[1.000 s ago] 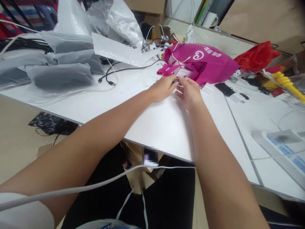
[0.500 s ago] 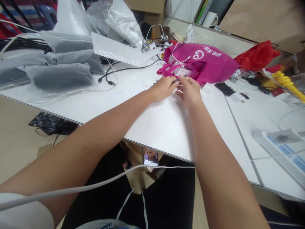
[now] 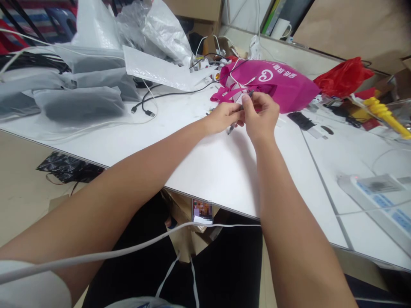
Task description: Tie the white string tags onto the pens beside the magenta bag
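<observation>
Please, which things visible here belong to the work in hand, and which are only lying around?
Apparently in the work:
dark slim object, partly hidden, held by left hand and right hand
thin greyish piece protruding below them

Apparently just lying around:
magenta fabric bag with white print
grey plastic packages
crumpled red plastic bag
white handled mug

Bright, diffuse light, soft shadow on the white tabletop [image 3: 215,171], highlights on the plastic bag [image 3: 170,32], blurry stretched edges
</observation>
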`<action>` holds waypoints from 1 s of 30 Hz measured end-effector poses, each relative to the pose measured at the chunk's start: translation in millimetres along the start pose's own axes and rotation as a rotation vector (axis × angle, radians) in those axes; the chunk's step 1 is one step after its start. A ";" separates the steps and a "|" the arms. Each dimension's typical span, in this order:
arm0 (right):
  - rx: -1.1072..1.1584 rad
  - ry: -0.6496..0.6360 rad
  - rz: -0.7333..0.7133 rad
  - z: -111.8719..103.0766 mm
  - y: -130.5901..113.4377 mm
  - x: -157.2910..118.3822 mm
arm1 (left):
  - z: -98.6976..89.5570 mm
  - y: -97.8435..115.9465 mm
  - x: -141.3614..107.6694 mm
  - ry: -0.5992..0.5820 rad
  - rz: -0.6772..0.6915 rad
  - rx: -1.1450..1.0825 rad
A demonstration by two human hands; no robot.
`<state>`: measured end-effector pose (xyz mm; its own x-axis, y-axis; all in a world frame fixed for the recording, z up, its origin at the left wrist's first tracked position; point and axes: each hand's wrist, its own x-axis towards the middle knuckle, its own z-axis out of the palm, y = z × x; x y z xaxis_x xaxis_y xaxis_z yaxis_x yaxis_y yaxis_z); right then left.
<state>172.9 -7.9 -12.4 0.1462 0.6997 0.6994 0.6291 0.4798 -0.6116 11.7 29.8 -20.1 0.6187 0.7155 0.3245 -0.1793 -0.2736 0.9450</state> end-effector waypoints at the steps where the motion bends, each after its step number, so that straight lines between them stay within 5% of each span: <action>1: -0.031 -0.012 -0.012 0.9 2.1 -0.5 | -0.7 -0.5 -0.4 -0.011 -0.005 -0.007; 10: -0.076 0.010 -0.048 3.3 2.9 -2.7 | 5.9 10.1 -7.2 -0.005 0.015 -0.059; 18: 0.039 0.015 0.164 2.4 -28.5 -6.1 | 8.8 6.3 -5.3 0.084 0.058 0.114; 24: -0.343 0.402 0.365 -50.1 -10.4 6.1 | -31.3 5.2 -3.1 0.400 0.047 0.374; 30: -0.725 0.025 0.756 -78.9 13.3 -13.1 | -74.5 -21.5 1.5 0.449 -0.051 0.489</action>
<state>239.5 -52.4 -0.5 0.7026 0.6701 0.2395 0.6729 -0.5160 -0.5301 -40.5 84.6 -36.8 0.2194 0.9046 0.3654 0.2752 -0.4167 0.8664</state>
